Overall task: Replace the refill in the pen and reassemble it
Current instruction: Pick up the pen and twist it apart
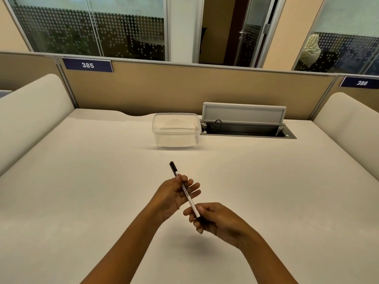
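A slim white pen (189,199) with a black cap at its far end is held in the air above the desk, slanting from upper left to lower right. My left hand (174,193) pinches the barrel near the capped end, its other fingers spread. My right hand (213,219) grips the pen's near end with thumb and fingers; that tip is hidden inside the hand. No separate refill is visible.
A clear plastic container (176,130) with a lid stands at the back of the cream desk (82,191). Right of it is an open cable hatch (246,128) with a raised flap. Padded dividers flank both sides.
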